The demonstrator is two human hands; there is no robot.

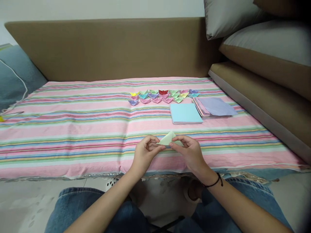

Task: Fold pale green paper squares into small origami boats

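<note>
A pale green paper (167,139), folded into a triangular shape with its peak upward, is held up near the front edge of the striped cloth. My left hand (145,153) pinches its left corner between thumb and fingers. On the right side, my right hand (190,152) grips the same paper, thumb and fingertips closed on it close to the middle. Beyond the hands lies a stack of light blue square sheets (186,113). Beside that stack is a looser pile of paper with a lavender sheet (216,106) on top.
Several small folded paper boats (156,100) in many colours stand in rows farther back on the striped cloth (60,129). Large cushions (262,103) line the right side. A white cable (18,77) runs at the far left.
</note>
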